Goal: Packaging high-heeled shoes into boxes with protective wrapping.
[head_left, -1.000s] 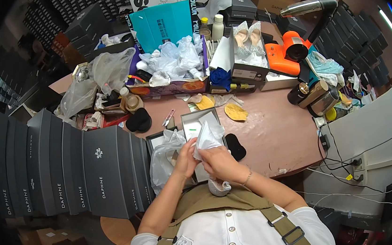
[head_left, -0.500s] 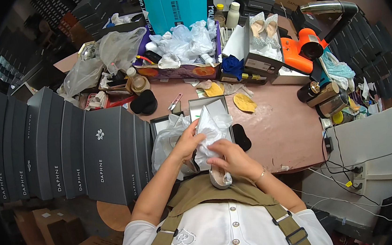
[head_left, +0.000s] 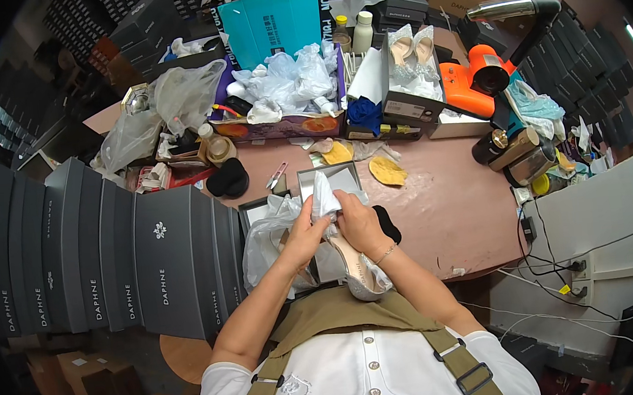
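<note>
left hand (head_left: 302,238) and right hand (head_left: 361,227) pinching white paper (head_left: 322,195) together
forearms (head_left: 264,300) reach forward and converge, fingers curled around the paper from either side; the shoe (head_left: 352,259) sits just below the hands, heel toward the person's apron (head_left: 343,318), beside the open box (head_left: 327,174).

The tissue paper (head_left: 322,199) is showing plain white, while the shoe (head_left: 349,258) is pairing a beige insole with glittery silver at the heel. The tabletop (head_left: 455,214) is showing dusty pink, the cloth pad (head_left: 387,171) yellow. Dark grey boxes (head_left: 178,264) are bearing a pale flower emblem; the apron (head_left: 316,313) is showing olive against the white shirt (head_left: 333,371)
</note>
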A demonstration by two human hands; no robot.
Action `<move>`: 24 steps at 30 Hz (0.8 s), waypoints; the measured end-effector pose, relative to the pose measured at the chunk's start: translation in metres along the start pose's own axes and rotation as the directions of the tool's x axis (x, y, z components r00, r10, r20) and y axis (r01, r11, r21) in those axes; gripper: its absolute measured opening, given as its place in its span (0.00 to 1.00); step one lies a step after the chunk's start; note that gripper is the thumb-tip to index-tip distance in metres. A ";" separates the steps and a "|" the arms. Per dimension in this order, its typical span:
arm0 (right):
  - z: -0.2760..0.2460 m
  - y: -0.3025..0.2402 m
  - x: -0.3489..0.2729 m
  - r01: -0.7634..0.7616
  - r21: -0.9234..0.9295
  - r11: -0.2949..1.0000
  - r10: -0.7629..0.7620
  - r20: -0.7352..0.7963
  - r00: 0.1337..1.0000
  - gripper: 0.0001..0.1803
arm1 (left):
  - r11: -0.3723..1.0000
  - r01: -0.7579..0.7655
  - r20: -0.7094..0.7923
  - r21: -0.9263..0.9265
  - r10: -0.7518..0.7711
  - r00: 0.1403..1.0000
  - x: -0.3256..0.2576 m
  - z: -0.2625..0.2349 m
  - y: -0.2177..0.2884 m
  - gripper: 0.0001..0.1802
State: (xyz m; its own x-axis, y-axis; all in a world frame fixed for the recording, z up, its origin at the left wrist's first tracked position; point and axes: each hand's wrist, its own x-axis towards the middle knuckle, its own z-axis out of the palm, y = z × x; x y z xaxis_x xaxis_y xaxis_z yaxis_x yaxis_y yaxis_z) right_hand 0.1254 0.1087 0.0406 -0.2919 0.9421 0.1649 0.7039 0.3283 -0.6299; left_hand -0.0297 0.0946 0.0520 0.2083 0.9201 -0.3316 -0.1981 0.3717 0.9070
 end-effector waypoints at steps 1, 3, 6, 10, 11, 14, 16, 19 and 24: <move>0.003 0.002 0.001 0.058 -0.045 0.997 -0.061 -0.067 0.996 0.26 | 1.000 -0.006 -0.009 -0.009 0.006 1.000 -0.001 0.004 0.000 0.36; -0.001 -0.001 -0.002 0.044 -0.008 0.999 -0.045 -0.066 0.997 0.25 | 0.979 -0.119 0.005 0.164 0.120 0.993 -0.005 0.006 -0.008 0.40; -0.020 -0.013 -0.010 0.063 0.156 0.986 -0.054 -0.066 0.996 0.28 | 0.634 -0.287 -0.084 0.719 0.488 0.869 -0.019 0.010 -0.018 0.43; -0.030 -0.013 -0.019 0.058 0.274 0.960 -0.039 -0.073 0.997 0.31 | 0.671 -0.348 -0.182 0.655 0.587 0.789 -0.004 0.030 -0.024 0.36; -0.028 -0.012 -0.025 0.067 0.272 0.960 -0.043 -0.090 0.995 0.31 | 0.783 -0.339 -0.242 0.522 0.517 0.821 -0.002 0.029 -0.035 0.34; -0.036 -0.009 -0.033 0.058 0.270 0.961 -0.037 -0.082 0.996 0.32 | 0.865 -0.340 -0.229 0.368 0.439 0.869 -0.004 0.031 -0.041 0.34; -0.040 -0.004 -0.033 0.069 0.247 0.967 -0.049 -0.086 0.995 0.32 | 0.705 -0.425 -0.198 0.568 0.618 0.760 -0.011 0.039 -0.028 0.34; -0.039 -0.007 -0.036 0.050 0.236 0.970 -0.033 -0.076 0.997 0.33 | 0.676 -0.408 -0.224 0.613 0.645 0.731 -0.014 0.044 -0.027 0.33; -0.040 -0.012 -0.038 0.069 0.232 0.970 -0.055 -0.065 0.996 0.33 | 0.879 -0.343 -0.292 0.331 0.441 0.849 -0.007 0.037 -0.034 0.33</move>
State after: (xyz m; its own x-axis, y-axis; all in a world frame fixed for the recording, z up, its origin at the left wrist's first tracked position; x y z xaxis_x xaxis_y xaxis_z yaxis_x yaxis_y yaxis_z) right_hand 0.1537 0.0717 0.0718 -0.2878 0.9249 0.2484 0.5128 0.3679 -0.7757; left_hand 0.0108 0.0708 0.0333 -0.1907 0.9807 0.0426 0.0714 -0.0295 0.9970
